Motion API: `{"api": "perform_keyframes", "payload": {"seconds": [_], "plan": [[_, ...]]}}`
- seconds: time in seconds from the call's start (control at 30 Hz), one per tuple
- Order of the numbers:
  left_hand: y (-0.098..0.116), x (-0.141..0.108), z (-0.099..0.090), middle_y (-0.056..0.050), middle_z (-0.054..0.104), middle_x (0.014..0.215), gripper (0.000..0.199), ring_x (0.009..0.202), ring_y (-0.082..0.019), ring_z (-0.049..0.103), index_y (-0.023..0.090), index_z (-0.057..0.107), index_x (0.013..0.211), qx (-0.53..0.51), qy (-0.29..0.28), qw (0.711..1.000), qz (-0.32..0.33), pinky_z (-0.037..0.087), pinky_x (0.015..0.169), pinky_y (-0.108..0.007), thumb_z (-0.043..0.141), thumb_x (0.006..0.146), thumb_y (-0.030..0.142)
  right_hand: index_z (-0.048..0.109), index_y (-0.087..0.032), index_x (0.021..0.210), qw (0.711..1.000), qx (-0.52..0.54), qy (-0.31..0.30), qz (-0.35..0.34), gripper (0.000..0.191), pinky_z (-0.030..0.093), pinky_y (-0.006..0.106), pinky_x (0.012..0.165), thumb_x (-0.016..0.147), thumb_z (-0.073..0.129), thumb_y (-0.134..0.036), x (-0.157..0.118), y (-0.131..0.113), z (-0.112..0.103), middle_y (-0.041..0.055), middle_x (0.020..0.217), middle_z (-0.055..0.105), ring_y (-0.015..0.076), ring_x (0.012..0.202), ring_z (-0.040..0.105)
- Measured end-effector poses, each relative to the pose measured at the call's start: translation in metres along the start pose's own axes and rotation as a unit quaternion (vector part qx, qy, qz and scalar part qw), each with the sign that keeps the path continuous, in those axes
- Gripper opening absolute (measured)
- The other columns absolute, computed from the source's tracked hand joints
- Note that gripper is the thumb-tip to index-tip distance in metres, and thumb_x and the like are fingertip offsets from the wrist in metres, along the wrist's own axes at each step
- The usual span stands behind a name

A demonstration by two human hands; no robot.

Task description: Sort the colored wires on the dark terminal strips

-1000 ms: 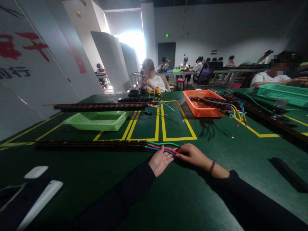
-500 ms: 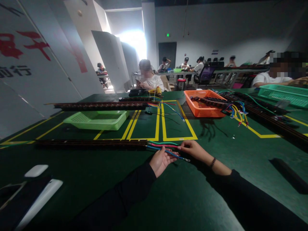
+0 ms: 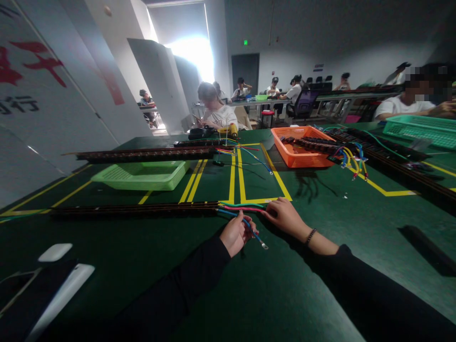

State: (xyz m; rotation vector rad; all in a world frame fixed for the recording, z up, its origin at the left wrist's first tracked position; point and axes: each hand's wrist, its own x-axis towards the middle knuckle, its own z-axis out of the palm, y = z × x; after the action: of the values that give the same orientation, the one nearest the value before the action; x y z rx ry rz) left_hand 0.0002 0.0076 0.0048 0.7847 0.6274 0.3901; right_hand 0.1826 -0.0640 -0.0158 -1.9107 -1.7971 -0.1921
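Observation:
A long dark strip assembly (image 3: 135, 210) lies across the green table in front of me. From its right end come a blue wire (image 3: 227, 212), a red wire (image 3: 245, 208) and a green wire (image 3: 235, 205). My left hand (image 3: 235, 235), palm up, pinches the blue wire between thumb and curled fingers. That wire bends down to the right and ends in a bare metal ring lug (image 3: 264, 245). My right hand (image 3: 287, 216) is closed on the ends of the red and green wires, its fingertips covering them.
Beyond the strip stand a light green basket (image 3: 142, 176) with another strip (image 3: 149, 154) behind it, and an orange basket (image 3: 301, 147) holding dark parts with wires. A dark bar (image 3: 427, 247) lies at right, a white device (image 3: 60, 299) at left. People sit at tables farther back.
My left fingers have curled inward, and the blue wire's lug has swung down and left. My right hand stays at the red and green wire ends. The view has shifted slightly.

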Motion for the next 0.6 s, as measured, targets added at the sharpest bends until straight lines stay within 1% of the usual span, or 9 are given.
{"api": "perform_keyframes", "payload": {"seconds": [0.1, 0.17, 0.27, 0.3, 0.37, 0.4, 0.47, 0.53, 0.6], "plan": [[0.0, -0.001, 0.001, -0.002, 0.052, 0.058, 0.031, 0.055, -0.013, 0.053, 0.014, 0.043, 0.083, -0.003, -0.002, 1.0, 0.003, 0.039, 0.056, -0.021, 0.034, 0.094, 0.042, 0.057, -0.014, 0.07, 0.999, 0.012, 0.019, -0.036, 0.035, 0.03, 0.028, 0.07, 0.09, 0.052, -0.042, -0.004, 0.001, -0.003, 0.0049, 0.07, 0.056, 0.0151, 0.071, 0.043], [0.0, -0.001, 0.001, -0.002, 0.053, 0.059, 0.031, 0.055, -0.012, 0.054, 0.014, 0.044, 0.083, -0.006, -0.002, 1.0, 0.003, 0.039, 0.056, -0.02, 0.034, 0.094, 0.041, 0.059, -0.015, 0.076, 0.995, 0.044, 0.038, -0.079, 0.038, 0.031, 0.029, 0.073, 0.095, 0.041, -0.042, -0.008, 0.0, -0.009, 0.0057, 0.074, 0.057, 0.0157, 0.075, 0.044], [0.0, 0.0, 0.001, -0.003, 0.054, 0.061, 0.03, 0.057, -0.012, 0.055, 0.014, 0.043, 0.082, -0.013, 0.001, 1.0, -0.002, 0.04, 0.056, -0.02, 0.03, 0.095, 0.037, 0.06, -0.014, 0.09, 0.971, 0.1, 0.084, -0.202, 0.049, 0.034, 0.032, 0.073, 0.099, 0.025, -0.047, -0.016, -0.008, -0.022, 0.0075, 0.079, 0.057, 0.0161, 0.076, 0.046], [0.0, 0.001, 0.0, -0.003, 0.054, 0.061, 0.03, 0.057, -0.012, 0.056, 0.014, 0.043, 0.082, -0.016, 0.002, 1.0, -0.004, 0.04, 0.056, -0.021, 0.029, 0.096, 0.037, 0.06, -0.013, 0.096, 0.958, 0.104, 0.099, -0.249, 0.052, 0.034, 0.032, 0.072, 0.097, 0.025, -0.051, -0.018, -0.011, -0.025, 0.008, 0.08, 0.057, 0.0163, 0.075, 0.046], [-0.001, 0.002, 0.0, -0.003, 0.054, 0.062, 0.032, 0.056, -0.011, 0.055, 0.014, 0.043, 0.083, -0.023, 0.002, 1.0, -0.008, 0.041, 0.056, -0.02, 0.028, 0.096, 0.038, 0.058, -0.012, 0.105, 0.933, 0.081, 0.116, -0.33, 0.053, 0.036, 0.032, 0.069, 0.093, 0.035, -0.058, -0.021, -0.019, -0.028, 0.0078, 0.08, 0.057, 0.0167, 0.074, 0.047], [-0.001, 0.003, 0.0, -0.003, 0.055, 0.063, 0.032, 0.055, -0.011, 0.055, 0.014, 0.043, 0.082, -0.027, 0.0, 1.0, -0.009, 0.041, 0.056, -0.021, 0.028, 0.096, 0.039, 0.057, -0.012, 0.108, 0.924, 0.059, 0.119, -0.359, 0.049, 0.037, 0.032, 0.069, 0.091, 0.043, -0.056, -0.021, -0.023, -0.028, 0.0069, 0.079, 0.057, 0.0164, 0.073, 0.047], [-0.002, 0.004, 0.0, -0.003, 0.056, 0.064, 0.033, 0.055, -0.01, 0.055, 0.013, 0.043, 0.082, -0.034, -0.003, 0.999, -0.008, 0.043, 0.058, -0.021, 0.028, 0.096, 0.039, 0.057, -0.013, 0.108, 0.909, 0.022, 0.125, -0.398, 0.034, 0.038, 0.031, 0.068, 0.087, 0.057, -0.04, -0.021, -0.028, -0.024, 0.0047, 0.077, 0.058, 0.0148, 0.072, 0.048], [-0.002, 0.005, -0.001, -0.004, 0.058, 0.067, 0.032, 0.059, -0.011, 0.057, 0.013, 0.044, 0.082, -0.038, -0.006, 0.999, -0.004, 0.045, 0.062, -0.023, 0.029, 0.096, 0.038, 0.057, -0.015, 0.104, 0.907, 0.013, 0.143, -0.397, 0.021, 0.039, 0.029, 0.068, 0.086, 0.06, -0.022, -0.02, -0.029, -0.02, 0.0033, 0.076, 0.058, 0.0131, 0.07, 0.049], [-0.002, 0.005, 0.0, -0.006, 0.061, 0.071, 0.032, 0.064, -0.012, 0.061, 0.012, 0.046, 0.083, -0.038, -0.008, 0.999, 0.001, 0.047, 0.065, -0.024, 0.028, 0.096, 0.036, 0.057, -0.015, 0.103, 0.917, 0.034, 0.158, -0.364, 0.017, 0.041, 0.028, 0.067, 0.086, 0.057, -0.016, -0.02, -0.027, -0.016, 0.0038, 0.076, 0.059, 0.0127, 0.071, 0.05]]}}
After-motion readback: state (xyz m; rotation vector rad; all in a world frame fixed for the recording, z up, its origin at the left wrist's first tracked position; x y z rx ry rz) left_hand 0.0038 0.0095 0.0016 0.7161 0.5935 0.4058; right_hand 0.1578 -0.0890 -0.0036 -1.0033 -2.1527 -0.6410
